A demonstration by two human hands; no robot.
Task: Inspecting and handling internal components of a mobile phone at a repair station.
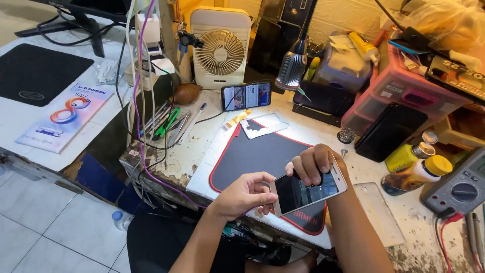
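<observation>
the person holds a white-framed smartphone (308, 192) in both hands above the near edge of a black mat with red trim (262, 156), which lies on the worn tabletop (202, 146). the phone's dark screen faces up and reflects the scene overhead. its long axis runs from lower left to upper right across the view, tilted slightly upward on the right end.

the left hand (245, 194) is closed on the lower left short end of the phone, fingers curled around the edge and thumb side toward the screen. the right hand (312, 164) grips the phone from the far long edge, near the middle, fingers curled over onto the glass and the forearm coming up from below right. both hands are in contact with the phone, so neither is nearer; the left holds the end, the right holds the far side.

items around the work: a detached white phone part (263, 125) lies at the far corner of the mat, well apart from the hands. a second phone with a lit screen (246, 96) stands propped beyond it, in front of a small cream desk fan (221, 48). a lamp head (291, 68) points down at the mat. a clear phone case (379, 212) lies just right of the right forearm. a yellow-capped bottle (415, 174) and a multimeter (457, 189) sit at the right.
</observation>
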